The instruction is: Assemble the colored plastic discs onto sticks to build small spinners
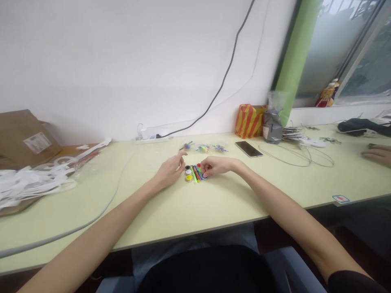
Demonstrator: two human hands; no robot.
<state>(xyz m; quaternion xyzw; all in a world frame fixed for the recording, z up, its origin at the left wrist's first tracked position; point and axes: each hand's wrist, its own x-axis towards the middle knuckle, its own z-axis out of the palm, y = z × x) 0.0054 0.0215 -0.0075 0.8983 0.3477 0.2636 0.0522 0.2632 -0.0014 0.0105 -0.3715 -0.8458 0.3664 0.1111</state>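
My two forearms reach out over the pale green table, and between my hands lies a little cluster of coloured plastic pieces: small round discs, one yellow, one white, one dark, one red, beside a few thin strips in green, blue and red. My left hand rests just to the left of them, fingers loosely spread and holding nothing, the forefinger lifted toward the wall. My right hand is curled at the cluster's right edge, fingertips touching the pieces there; whether it truly pinches one I cannot tell, they are too small.

The risk I judge is plain: these bits are light and packed close, so a careless nudge from either hand could scatter them or send a disc rolling across the smooth top toward the front edge. My own fingers also hide the pieces on the right.

Left of my arm a grey cable runs along the table, near enough to catch a sleeve or elbow. Further left sit a heap of white cut-outs and a brown cardboard box.

Beyond the cluster lie three small bagged assemblies, then a phone face up and a loop of thin wire. At the wall stand a power strip, an orange striped bag and a grey pouch. At the far right edge another person's hand rests on the table.
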